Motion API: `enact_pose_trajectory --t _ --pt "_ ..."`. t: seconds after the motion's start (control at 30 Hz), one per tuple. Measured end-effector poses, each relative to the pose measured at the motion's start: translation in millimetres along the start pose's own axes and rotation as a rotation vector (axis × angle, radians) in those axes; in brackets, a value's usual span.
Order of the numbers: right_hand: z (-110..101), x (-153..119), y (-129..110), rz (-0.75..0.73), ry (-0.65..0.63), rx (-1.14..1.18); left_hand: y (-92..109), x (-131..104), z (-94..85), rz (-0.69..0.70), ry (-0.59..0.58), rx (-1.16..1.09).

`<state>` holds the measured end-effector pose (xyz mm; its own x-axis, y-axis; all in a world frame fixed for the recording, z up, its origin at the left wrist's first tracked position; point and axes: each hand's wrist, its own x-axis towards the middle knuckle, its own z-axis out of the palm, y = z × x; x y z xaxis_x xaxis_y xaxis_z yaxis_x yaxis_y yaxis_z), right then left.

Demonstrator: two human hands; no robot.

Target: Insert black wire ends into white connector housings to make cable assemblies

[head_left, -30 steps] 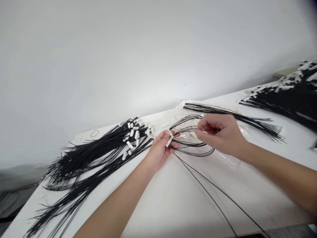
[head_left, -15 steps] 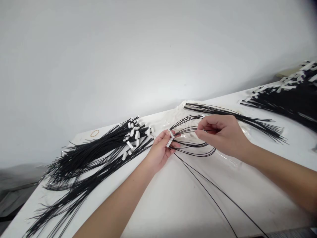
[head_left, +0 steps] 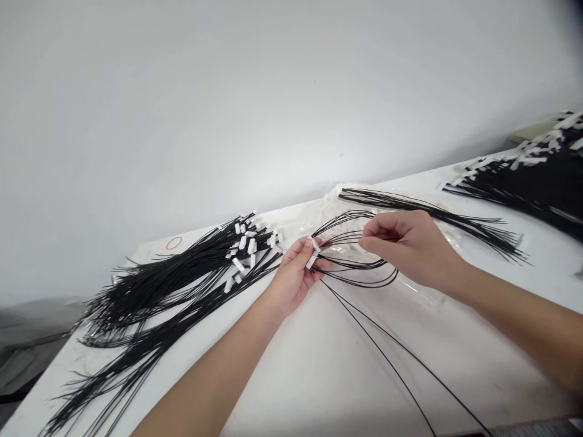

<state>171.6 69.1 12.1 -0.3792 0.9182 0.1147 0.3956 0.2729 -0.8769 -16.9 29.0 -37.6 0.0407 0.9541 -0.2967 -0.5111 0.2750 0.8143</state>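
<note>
Between the thumb and fingers of my left hand [head_left: 298, 273] is a white connector housing [head_left: 313, 252]. Several thin black wires [head_left: 359, 264] run out of it to the right in curved loops. My right hand [head_left: 405, 246] is closed in a pinch on the looped wires, with thumb and forefinger pressed together; the wire ends inside its fingers are hidden. Two longer wires [head_left: 387, 358] trail from below the connector down toward the table's front edge.
A pile of black wires with white connectors [head_left: 182, 279] lies on the left of the white table [head_left: 291, 388]. Behind my right hand, a wire bundle [head_left: 423, 212] rests by a clear plastic bag [head_left: 337, 206]. More connectored wires [head_left: 537, 176] are heaped far right. A tan ring [head_left: 173, 243] lies at back left.
Almost nothing differs. Both hands keep their places, with the connector and looped wires held the same way; the view has shifted very slightly.
</note>
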Motion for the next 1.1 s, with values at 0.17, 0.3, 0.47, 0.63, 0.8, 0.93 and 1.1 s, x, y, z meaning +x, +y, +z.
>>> enact_pose_trajectory --t 0.17,0.3,0.47,0.63,0.8,0.93,1.1 --pt "-0.2 0.1 -1.4 0.013 -0.021 0.001 -0.1 -0.4 -0.2 0.014 -0.009 0.001" --pt "-0.2 0.0 -0.5 -0.008 -0.034 0.001 -0.3 -0.5 -0.2 0.017 -0.005 -0.003" --pt "0.1 0.3 0.8 -0.020 -0.070 0.012 -0.8 0.3 0.1 0.021 0.024 -0.015" --pt "-0.1 0.8 1.8 0.012 -0.085 0.005 -0.9 -0.2 0.2 0.029 0.022 -0.017" --pt "0.3 0.8 3.9 -0.002 -0.077 0.005 -1.1 -0.1 0.3 0.035 0.023 -0.016" --pt "0.1 1.6 4.4 -0.014 -0.067 0.025 -1.0 -0.3 0.7 0.034 0.026 -0.011" --pt "-0.2 2.9 4.2 0.021 -0.023 -0.021 -0.2 -2.0 1.7 0.034 0.027 0.027"
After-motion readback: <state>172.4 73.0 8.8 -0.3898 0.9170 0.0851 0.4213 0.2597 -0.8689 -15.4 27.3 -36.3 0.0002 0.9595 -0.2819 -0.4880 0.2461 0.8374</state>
